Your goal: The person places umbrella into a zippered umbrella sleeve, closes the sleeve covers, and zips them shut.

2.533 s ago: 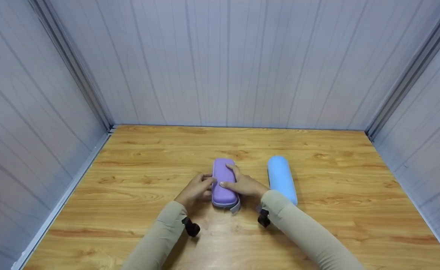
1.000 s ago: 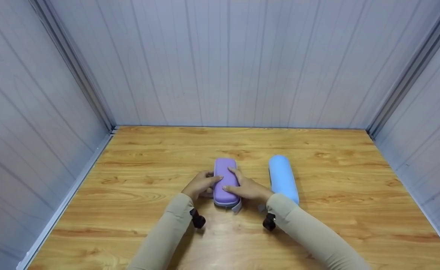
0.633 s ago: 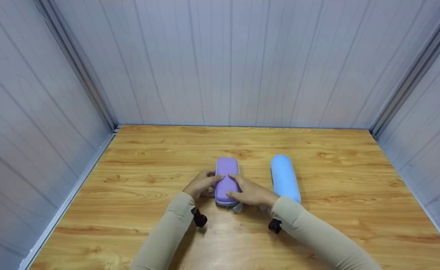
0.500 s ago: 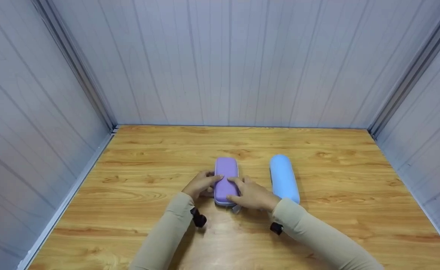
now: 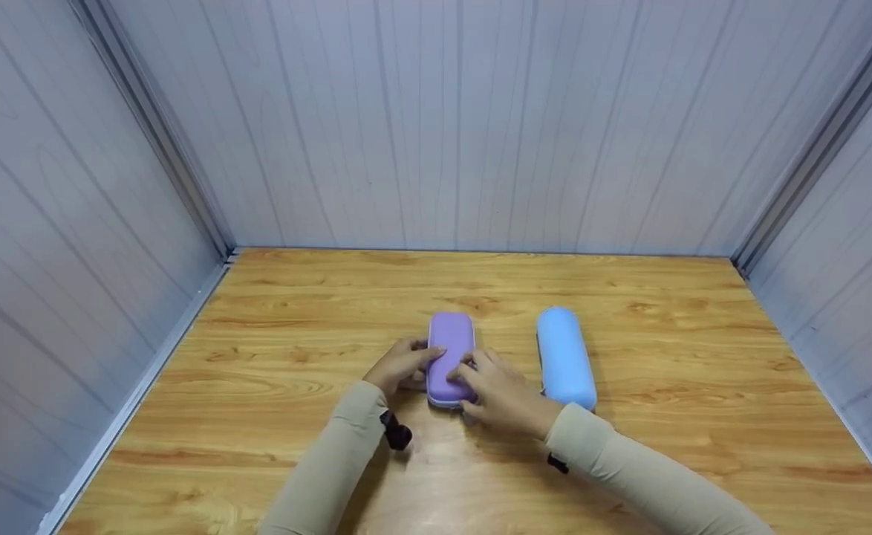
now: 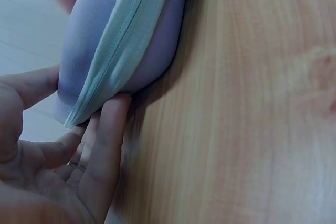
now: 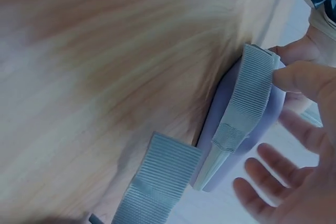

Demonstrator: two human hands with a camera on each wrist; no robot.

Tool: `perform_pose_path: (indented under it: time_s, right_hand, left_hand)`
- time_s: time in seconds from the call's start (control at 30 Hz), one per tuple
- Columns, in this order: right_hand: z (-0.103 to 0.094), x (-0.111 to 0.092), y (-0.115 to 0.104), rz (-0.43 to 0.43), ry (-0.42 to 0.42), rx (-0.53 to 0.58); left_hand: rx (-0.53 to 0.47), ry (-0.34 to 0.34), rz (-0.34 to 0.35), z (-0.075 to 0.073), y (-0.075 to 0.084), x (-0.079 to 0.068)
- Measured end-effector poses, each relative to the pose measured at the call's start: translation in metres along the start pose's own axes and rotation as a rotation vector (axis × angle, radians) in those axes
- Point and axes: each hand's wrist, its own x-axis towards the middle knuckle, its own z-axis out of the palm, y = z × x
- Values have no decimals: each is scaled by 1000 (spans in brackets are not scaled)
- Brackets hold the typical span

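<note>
A purple zip case point(image 5: 448, 334) lies on the wooden table. My left hand point(image 5: 397, 365) grips its left side, the thumb on the lid and the other fingers along the lower edge. In the left wrist view these fingers point(image 6: 109, 116) press under the pale zipper band point(image 6: 118, 35). My right hand point(image 5: 506, 397) is at the near right corner, index finger bent over the lid. In the right wrist view its thumb touches the ribbed grey strap point(image 7: 249, 95) at the case's side, and the other fingers spread loosely apart.
To the right lies a blue rounded case point(image 5: 566, 357), close beside my right wrist. Another ribbed grey strap point(image 7: 157, 182) appears low in the right wrist view. Panelled walls point(image 5: 421, 126) enclose the table point(image 5: 317, 297) at the back and both sides.
My right hand has slid toward the near end of the purple case, its fingers bending more and drawing back from the lid's middle. My left thumb has come further onto the lid.
</note>
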Motion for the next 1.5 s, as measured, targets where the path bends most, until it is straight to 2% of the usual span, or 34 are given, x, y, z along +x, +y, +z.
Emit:
perform_pose_path:
  time_s: [0.2, 0.3, 0.6, 0.7, 0.77, 1.03, 1.37, 1.5]
  right_hand:
    - [7, 3, 4, -212, 80, -14]
    - [9, 4, 4, -305, 102, -85]
    - [12, 6, -3, -484, 111, -528]
    - [14, 7, -8, -513, 87, -654]
    - [14, 7, -12, -508, 63, -696]
    - [14, 9, -22, -455, 1, -744]
    - [14, 5, -14, -569, 85, -684]
    - [12, 3, -13, -577, 83, -669]
  left_hand:
    - [5, -15, 7, 0, 1, 0]
    - [3, -23, 11, 0, 1, 1]
    - [12, -7, 7, 1, 0, 1]
    - [13, -6, 1, 1, 0, -1]
    - [15, -14, 6, 1, 1, -2]
    - [12, -29, 9, -2, 1, -2]
    - [25, 13, 2, -2, -2, 1]
    - [1, 26, -11, -2, -2, 3]
